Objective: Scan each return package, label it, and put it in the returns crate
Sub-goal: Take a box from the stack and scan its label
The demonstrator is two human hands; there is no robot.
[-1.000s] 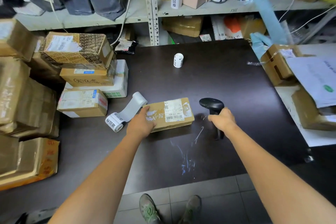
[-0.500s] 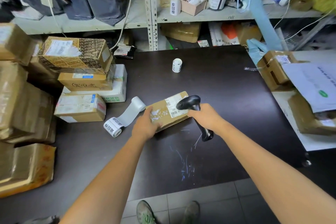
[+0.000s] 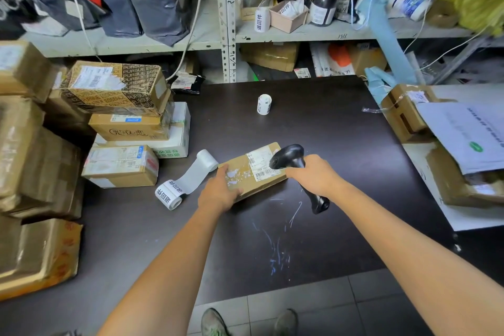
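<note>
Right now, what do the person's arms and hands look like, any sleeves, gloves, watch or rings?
Both arms are bare as far up as the view shows, with no sleeve in sight. The left hand and right hand are ungloved. There is no watch or bracelet at either wrist, and no rings that I can make out.

The dark brown, almost black tabletop (image 3: 341, 139) is showing pale blue-white scratch marks (image 3: 275, 251) towards its front edge. Near its middle, the flat brown cardboard package (image 3: 244, 166) is wearing a white label with black barcode lines, and the glossy black handheld scanner (image 3: 289, 157) is catching grey highlights. The white paper label roll (image 3: 174, 194) is displaying bold black characters. By the left edge, a brown cardboard box (image 3: 117, 87) is carrying a repeating pattern of pale lettering, and a white box (image 3: 180, 134) below it is showing green print.
</note>
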